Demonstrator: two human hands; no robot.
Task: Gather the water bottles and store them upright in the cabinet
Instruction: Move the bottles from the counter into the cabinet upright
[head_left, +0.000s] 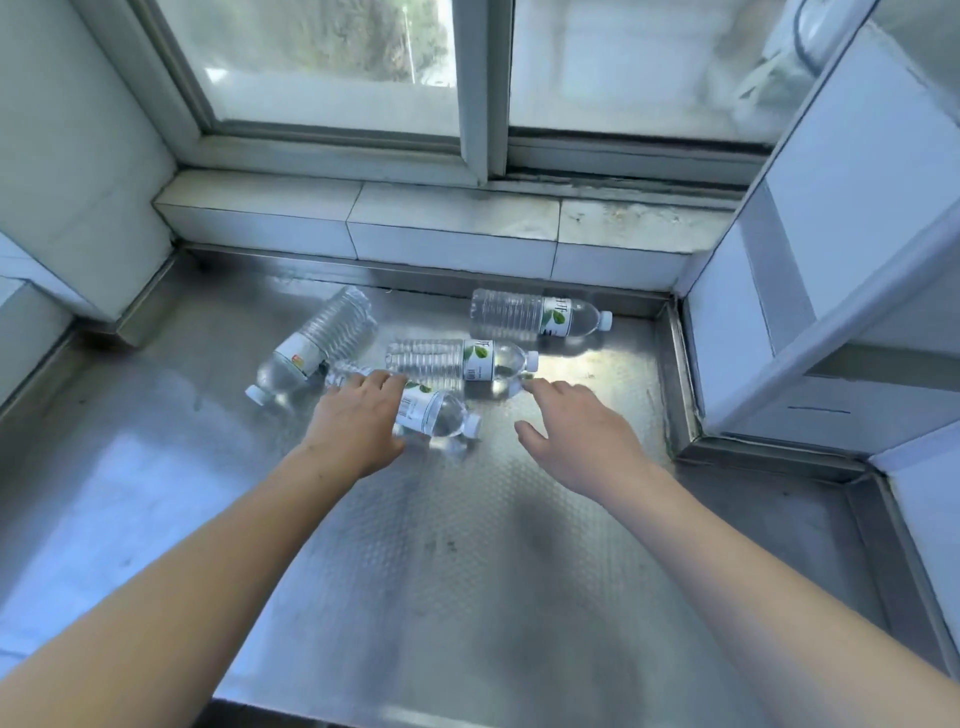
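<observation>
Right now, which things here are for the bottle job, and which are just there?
For the job:
- nearest bottle, under the left hand
- middle bottle, by the right hand
- far bottle
- left bottle

Just there:
- metal counter
- window
- tiled ledge

You are looking down at a steel counter (467, 571) with a dimpled surface, running up to a tiled ledge under the window. Four clear water bottles are lying on their sides on it. The far bottle (537, 314) is lying alone near the ledge, cap pointing right. The middle bottle (460, 361) is lying just in front of it, cap also right. The left bottle (317, 343) is slanting, cap toward you. The nearest bottle (436, 410) is lying just beside the middle one.
</observation>
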